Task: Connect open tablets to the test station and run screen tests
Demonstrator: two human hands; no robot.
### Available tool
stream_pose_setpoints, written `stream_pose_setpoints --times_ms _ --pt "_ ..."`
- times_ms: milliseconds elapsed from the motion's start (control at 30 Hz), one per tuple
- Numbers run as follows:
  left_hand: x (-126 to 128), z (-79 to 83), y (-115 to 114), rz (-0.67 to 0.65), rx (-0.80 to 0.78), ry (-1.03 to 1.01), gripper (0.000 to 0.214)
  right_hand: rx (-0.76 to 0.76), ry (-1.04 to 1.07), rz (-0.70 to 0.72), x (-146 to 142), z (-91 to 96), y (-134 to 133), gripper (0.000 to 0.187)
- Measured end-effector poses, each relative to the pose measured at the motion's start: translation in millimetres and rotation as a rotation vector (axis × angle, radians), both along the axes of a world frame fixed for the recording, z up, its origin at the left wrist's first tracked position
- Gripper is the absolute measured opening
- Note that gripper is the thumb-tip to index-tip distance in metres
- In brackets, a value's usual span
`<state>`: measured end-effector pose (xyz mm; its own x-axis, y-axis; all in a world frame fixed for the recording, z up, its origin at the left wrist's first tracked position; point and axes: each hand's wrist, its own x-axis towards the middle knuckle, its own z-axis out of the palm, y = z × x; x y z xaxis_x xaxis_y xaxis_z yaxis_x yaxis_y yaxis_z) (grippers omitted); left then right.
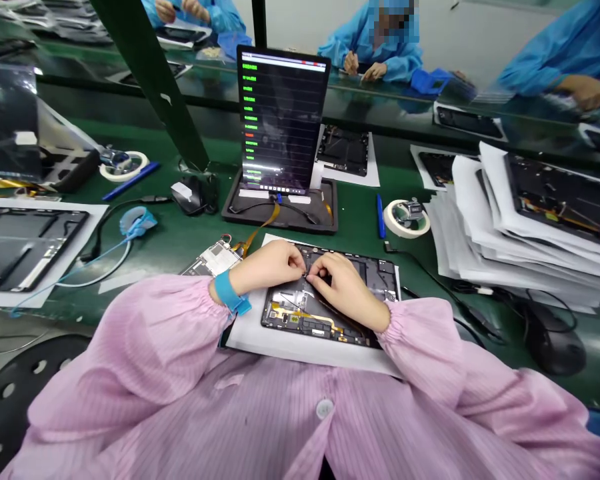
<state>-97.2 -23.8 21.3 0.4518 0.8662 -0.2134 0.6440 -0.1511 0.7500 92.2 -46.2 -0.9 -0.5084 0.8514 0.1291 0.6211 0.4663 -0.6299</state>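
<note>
A tablet back housing lies open on white paper in front of me, its black inner side and yellow flex cables showing. Over its middle, my left hand has thumb and forefinger pinched together. My right hand meets it there, also pinching, its fingertips nearly touching the left ones. What lies between the fingertips is too small to make out. A blue wrist strap goes round my left wrist. Left of the housing sits a bare circuit board, partly hidden behind my left arm.
Behind the housing, a lit screen stands upright in a black tray. To the right are a tape roll, a tall stack of paper sheets with tablet parts, and a black mouse. Co-workers in blue sit across the bench.
</note>
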Motion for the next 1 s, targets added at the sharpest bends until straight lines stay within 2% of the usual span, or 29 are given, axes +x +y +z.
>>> stream_pose_setpoints --times_ms 533,700,800,867,900,933,1000 --pt "0 -1.3 -1 -0.060 0.038 0.003 0.015 0.005 0.004 -0.005 -2 -3.5 2 0.011" --pt "7 -4.3 -9 -0.053 0.156 0.056 0.016 -0.010 0.101 0.004 2 -3.6 2 0.008" --pt "7 1.0 -11 -0.048 0.212 0.104 0.017 0.017 0.145 -0.024 9 11.9 1 0.007" --pt "5 11.4 -5 -0.066 0.206 0.100 0.012 0.098 0.128 -0.026 18 30.8 -5 0.010" --pt "5 18.1 1 -0.051 0.230 0.090 0.016 0.152 0.113 -0.027 25 41.3 -9 0.012" --pt "4 24.8 9 -0.005 0.287 0.086 0.025 0.210 0.095 -0.029 32 51.4 -14 0.013" --pt "4 34.7 32 0.186 0.496 0.112 0.039 0.321 0.059 -0.052 50 67.6 -25 0.015"
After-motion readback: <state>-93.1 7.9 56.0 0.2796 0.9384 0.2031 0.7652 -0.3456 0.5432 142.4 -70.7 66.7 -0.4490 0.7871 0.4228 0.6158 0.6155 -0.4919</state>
